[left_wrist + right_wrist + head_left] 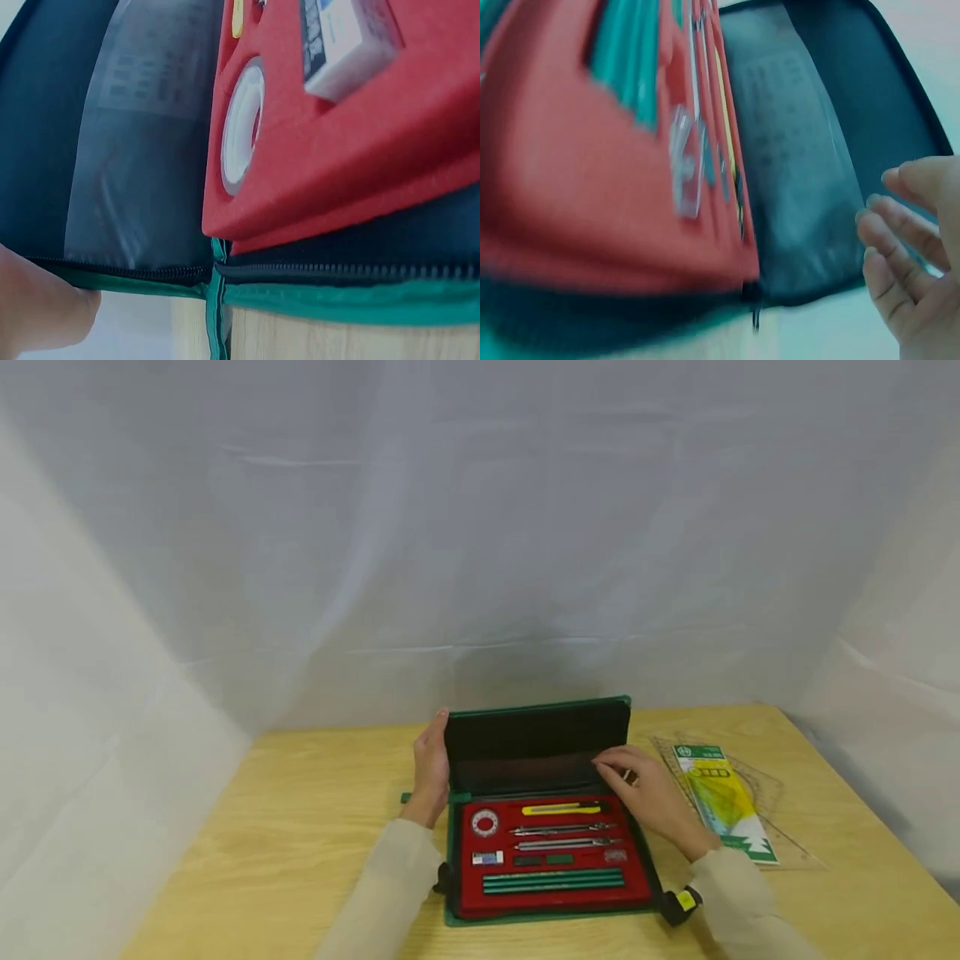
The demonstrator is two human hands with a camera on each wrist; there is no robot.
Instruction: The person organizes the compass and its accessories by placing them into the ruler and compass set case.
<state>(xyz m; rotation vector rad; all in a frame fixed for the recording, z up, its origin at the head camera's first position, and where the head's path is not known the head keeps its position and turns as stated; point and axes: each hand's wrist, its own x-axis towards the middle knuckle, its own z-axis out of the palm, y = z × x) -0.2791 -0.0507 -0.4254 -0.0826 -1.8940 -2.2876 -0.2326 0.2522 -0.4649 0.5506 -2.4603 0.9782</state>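
A zip case (pixel 540 735) stands unfolded on the table, its dark lid tilted up. My left hand (pixel 431 768) holds the lid's left edge; in the left wrist view, part of that hand (pixel 45 307) lies at the green-trimmed zip. Near the lid's clear inner pocket (pixel 791 142) is my right hand (pixel 919 247), fingers loosely bent with nothing between them. The red insert (pixel 555 903) carries a yellow cutter (pixel 562 808), metal compasses (pixel 562 830), a white ring (pixel 484 822), an eraser (pixel 487 858), green pencils (pixel 553 882) and a small clear box (pixel 686 169).
Right of the case lies a green and yellow packet (pixel 723 802) on top of clear drawing rulers (pixel 795 847). The wooden table (pixel 300 843) reaches to a pale sheet (pixel 480 568) hanging behind and at both sides.
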